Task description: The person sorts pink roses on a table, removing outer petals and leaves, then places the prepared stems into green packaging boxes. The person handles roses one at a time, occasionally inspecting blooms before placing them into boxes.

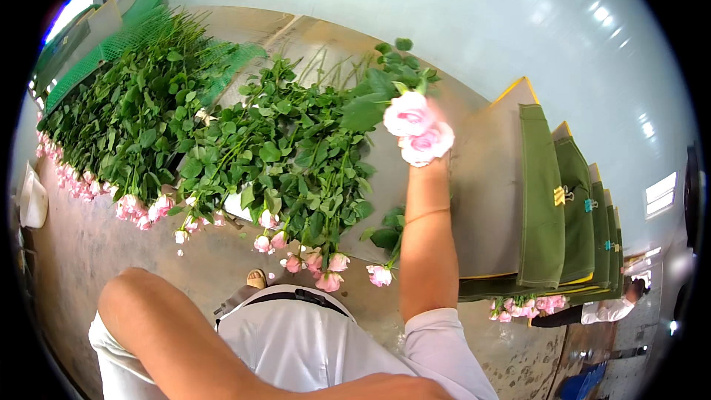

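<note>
My right arm reaches forward over the table [385, 170]. Two pale pink roses [418, 130] with green leaves are in my right hand [438, 112], which the blooms largely cover. A single pink rose [380, 275] lies beside my right forearm, its head past the near table edge. Left of that arm spreads a pile of leafy roses [289, 155], heads toward me. My left forearm bends across my body along the lower edge. Only part of my left hand [400, 387] shows there, and its fingers are out of sight.
At far left, a larger heap of roses [126, 111] rests on green mesh [89, 67]. Green fabric-covered panels [544, 207] with clips stand in a row at right, pink roses [526, 306] below them. Another person [611, 311] is far right. A white container [33, 196] stands at left.
</note>
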Available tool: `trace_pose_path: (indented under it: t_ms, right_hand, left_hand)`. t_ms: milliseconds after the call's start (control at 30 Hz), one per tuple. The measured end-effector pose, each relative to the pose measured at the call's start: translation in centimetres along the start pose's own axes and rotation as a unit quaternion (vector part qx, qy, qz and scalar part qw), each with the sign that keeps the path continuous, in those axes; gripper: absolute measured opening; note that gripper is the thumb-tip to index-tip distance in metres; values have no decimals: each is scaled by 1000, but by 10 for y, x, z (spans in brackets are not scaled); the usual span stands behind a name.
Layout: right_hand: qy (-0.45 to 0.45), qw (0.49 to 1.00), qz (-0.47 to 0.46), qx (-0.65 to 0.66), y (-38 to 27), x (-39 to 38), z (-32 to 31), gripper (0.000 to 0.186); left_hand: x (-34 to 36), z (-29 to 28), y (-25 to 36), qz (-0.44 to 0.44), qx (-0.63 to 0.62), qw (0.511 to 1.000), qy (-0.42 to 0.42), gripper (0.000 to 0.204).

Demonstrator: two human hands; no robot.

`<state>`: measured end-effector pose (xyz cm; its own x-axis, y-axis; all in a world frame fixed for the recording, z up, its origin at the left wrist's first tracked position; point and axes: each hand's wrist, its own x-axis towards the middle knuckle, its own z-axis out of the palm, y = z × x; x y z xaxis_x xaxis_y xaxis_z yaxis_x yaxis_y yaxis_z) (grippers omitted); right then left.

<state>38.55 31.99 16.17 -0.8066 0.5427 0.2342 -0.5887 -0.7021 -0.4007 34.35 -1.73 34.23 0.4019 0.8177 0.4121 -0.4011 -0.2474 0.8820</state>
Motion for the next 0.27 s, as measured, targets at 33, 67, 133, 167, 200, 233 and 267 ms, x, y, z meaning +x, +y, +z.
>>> trace_pose_path:
  t_ms: [33, 67, 133, 167, 200, 233, 267]
  right_hand:
    - [5, 1000, 19, -1, -9, -2, -5, 46]
    - [12, 999, 37, -8, -11, -1, -4, 50]
    - [65, 994, 6, -86, -27, -15, 1, 56]
    - [95, 986, -9, -133, -27, -17, 1, 57]
    - [107, 981, -37, -158, -27, -24, -4, 60]
    - [119, 974, -60, -182, -24, -27, -10, 63]
    - [117, 974, -68, -182, -27, -29, -7, 63]
  left_hand:
    - [6, -12, 2, -10, 63, 998, -25, 27]
    - [7, -18, -13, 41, 146, 988, -18, 24]
    - [11, -37, -48, 115, 325, 939, -10, 16]
    - [13, -49, -70, 129, 429, 894, 5, 11]
    - [16, -69, -73, 40, 541, 840, -7, 9]
    - [8, -96, -107, 2, 532, 843, 85, 6]
    - [-5, -131, -146, -84, 567, 808, 138, 7]
